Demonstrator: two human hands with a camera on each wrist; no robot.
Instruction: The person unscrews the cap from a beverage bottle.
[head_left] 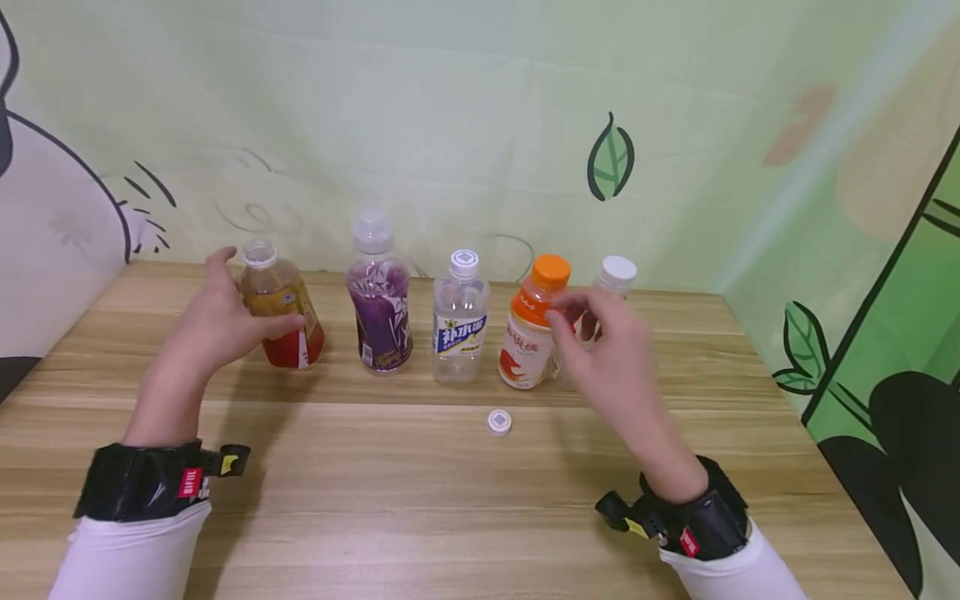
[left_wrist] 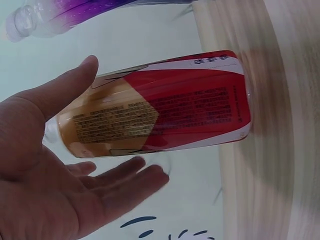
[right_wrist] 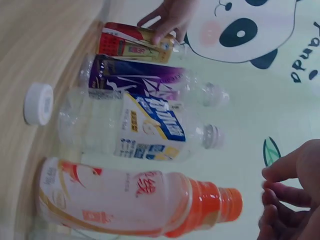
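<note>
At the left of a row of bottles, my left hand (head_left: pixel 210 321) spreads its thumb and fingers on either side of a red-and-gold labelled bottle (left_wrist: pixel 160 110), whose mouth has no cap. In the left wrist view the fingers are relaxed and not wrapped round it. My right hand (head_left: pixel 611 346) hovers by the orange-capped bottle (head_left: pixel 527 333), overlapping it in the head view. The right wrist view shows its fingers (right_wrist: pixel 285 195) loosely bent, with nothing between them, beyond the orange cap (right_wrist: pixel 231 204). A loose white cap (head_left: pixel 498 422) lies on the table in front of the row.
Between the hands stand a purple-labelled bottle (head_left: pixel 381 312) and a clear bottle (head_left: pixel 459 325) with a blue-and-white label. Behind my right hand is a white-capped bottle (head_left: pixel 617 275), partly hidden. A printed cloth backdrop (head_left: pixel 450 125) hangs behind the wooden table (head_left: pixel 360 500).
</note>
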